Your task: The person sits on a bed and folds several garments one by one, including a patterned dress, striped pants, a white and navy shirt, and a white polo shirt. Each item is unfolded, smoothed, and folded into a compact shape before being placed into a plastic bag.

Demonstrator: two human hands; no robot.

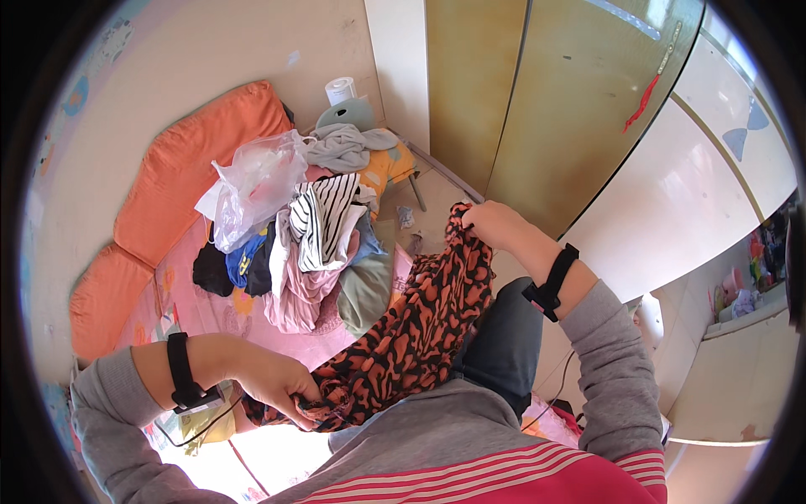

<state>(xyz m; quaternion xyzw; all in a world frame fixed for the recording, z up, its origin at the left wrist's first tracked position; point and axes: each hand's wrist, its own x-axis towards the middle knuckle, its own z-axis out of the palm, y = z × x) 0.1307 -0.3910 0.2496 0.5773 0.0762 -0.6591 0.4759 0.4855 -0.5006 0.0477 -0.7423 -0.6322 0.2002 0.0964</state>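
A black and orange leopard-print cloth [409,334] stretches between my two hands, hanging across my lap. My left hand [277,384] grips its lower left end in bunched folds. At the upper right end, my right hand [494,223] pinches the gathered fabric, with some fingertips hidden behind it. Just beyond the cloth lies a heap of clothes. On it I see a black and white striped garment [327,220], a pink garment [296,302], a grey-green garment [368,293] and dark blue and black pieces [249,261].
A clear plastic bag [258,183] rests on the heap's far side. Orange cushions [195,170] line the wall. A stool with an orange cover [387,170] carries a grey cloth [340,148]; a paper roll [340,91] stands behind. Wardrobe doors [548,107] rise at the right.
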